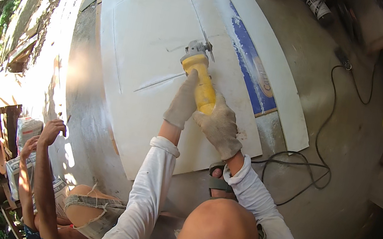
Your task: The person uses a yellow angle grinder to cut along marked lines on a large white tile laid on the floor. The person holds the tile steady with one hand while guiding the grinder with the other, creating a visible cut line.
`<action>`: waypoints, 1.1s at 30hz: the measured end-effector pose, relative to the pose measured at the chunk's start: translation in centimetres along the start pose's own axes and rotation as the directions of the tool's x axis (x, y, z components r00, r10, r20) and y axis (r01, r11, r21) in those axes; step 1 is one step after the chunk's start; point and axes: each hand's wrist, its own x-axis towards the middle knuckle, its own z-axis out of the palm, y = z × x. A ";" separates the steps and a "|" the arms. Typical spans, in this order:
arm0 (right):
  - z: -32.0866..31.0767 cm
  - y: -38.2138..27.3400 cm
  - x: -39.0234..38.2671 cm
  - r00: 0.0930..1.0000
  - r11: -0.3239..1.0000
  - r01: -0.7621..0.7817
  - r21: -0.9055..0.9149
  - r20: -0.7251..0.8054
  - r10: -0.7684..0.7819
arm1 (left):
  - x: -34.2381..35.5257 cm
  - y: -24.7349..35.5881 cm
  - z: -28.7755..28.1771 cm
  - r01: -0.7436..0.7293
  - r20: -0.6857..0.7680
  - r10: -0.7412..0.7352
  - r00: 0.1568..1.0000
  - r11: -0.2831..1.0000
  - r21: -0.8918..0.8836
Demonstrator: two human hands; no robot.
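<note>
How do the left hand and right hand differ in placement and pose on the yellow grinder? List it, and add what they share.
The left hand is farther forward, nearer the grey head of the yellow grinder; the right hand is back at its rear end.
The left hand points nearly straight ahead; the right hand angles forward and leftward.
Shared: both hands wear pale gloves and hold the same tool.
</note>
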 end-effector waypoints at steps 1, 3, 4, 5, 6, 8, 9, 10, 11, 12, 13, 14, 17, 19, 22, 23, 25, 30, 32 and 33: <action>0.2 0.2 0.3 0.999 0.999 -0.031 -0.022 0.013 0.032 | 0.2 0.0 -0.2 0.009 0.020 -0.009 1.000 1.000 -0.007; 0.6 0.6 0.6 0.999 0.997 -0.042 -0.064 0.026 0.044 | 0.4 0.1 -0.4 0.057 0.001 -0.057 0.998 0.998 -0.030; 0.7 0.7 0.9 0.999 0.996 -0.026 -0.084 0.024 0.028 | 0.6 0.2 -0.5 0.067 0.017 -0.066 0.998 0.997 -0.036; 0.9 0.8 0.9 1.000 0.994 -0.013 -0.104 0.021 0.015 | 0.6 0.1 -0.6 0.076 0.010 -0.076 0.997 0.996 -0.041; 1.0 1.0 1.0 0.999 0.994 -0.030 -0.101 0.023 0.032 | 0.6 0.0 -0.7 0.088 -0.003 -0.088 0.996 0.995 -0.049; 1.0 1.0 1.0 0.998 0.994 -0.050 -0.096 0.019 0.052 | 0.9 0.0 -0.6 0.086 -0.022 -0.086 0.996 0.996 -0.016; 0.8 1.0 1.2 0.996 0.993 -0.073 -0.089 0.036 0.077 | 1.1 0.0 -0.6 0.095 -0.049 -0.095 0.994 0.995 0.006; 0.7 1.1 1.2 0.993 0.991 -0.100 -0.085 0.052 0.105 | 1.2 0.0 -0.5 0.089 -0.043 -0.088 0.995 0.996 0.024; 0.6 1.1 1.2 0.992 0.990 -0.114 -0.079 0.048 0.118 | 1.3 -0.1 -0.4 0.093 -0.047 -0.090 0.995 0.995 0.048; 0.4 1.1 1.2 0.991 0.989 -0.116 -0.087 0.051 0.120 | 1.4 -0.2 -0.4 0.100 -0.055 -0.096 0.994 0.992 0.081; 0.4 1.2 1.2 0.994 0.990 -0.102 -0.093 0.036 0.106 | 1.4 -0.3 -0.4 0.099 -0.037 -0.097 0.995 0.994 0.056; 0.4 1.1 1.0 0.995 0.991 -0.090 -0.097 0.025 0.093 | 1.2 -0.2 -0.4 0.098 -0.026 -0.097 0.995 0.994 0.042; 0.5 1.2 1.0 0.996 0.992 -0.082 -0.100 0.035 0.086 | 1.2 -0.1 -0.4 0.102 -0.014 -0.102 0.995 0.995 0.018; 0.5 1.1 1.0 0.994 0.990 -0.094 -0.106 0.039 0.099 | 1.0 0.0 -0.5 0.104 -0.031 -0.102 0.994 0.993 0.050; 0.5 1.1 1.1 0.992 0.991 -0.109 -0.081 0.050 0.113 | 1.1 -0.1 -0.6 0.109 -0.044 -0.106 0.993 0.991 0.076; 0.5 1.1 1.1 0.991 0.991 -0.116 -0.067 0.053 0.120 | 1.1 -0.2 -0.6 0.111 -0.027 -0.110 0.994 0.993 0.030; 0.5 1.0 1.1 0.995 0.993 -0.095 -0.076 0.033 0.098 | 1.3 -0.2 -0.7 0.120 -0.007 -0.120 0.993 0.993 -0.020; 0.6 0.8 1.0 0.993 0.989 -0.103 -0.102 0.046 0.108 | 1.3 -0.1 -1.2 0.137 -0.018 -0.137 0.990 0.991 0.004; 0.6 0.9 1.1 0.994 0.991 -0.093 -0.101 0.042 0.098 | 1.3 -0.1 -1.2 0.118 -0.022 -0.117 0.993 0.992 0.047; 0.6 0.9 1.1 0.994 0.990 -0.089 -0.109 0.045 0.095 | 1.3 -0.1 -1.1 0.110 -0.033 -0.108 0.994 0.991 0.072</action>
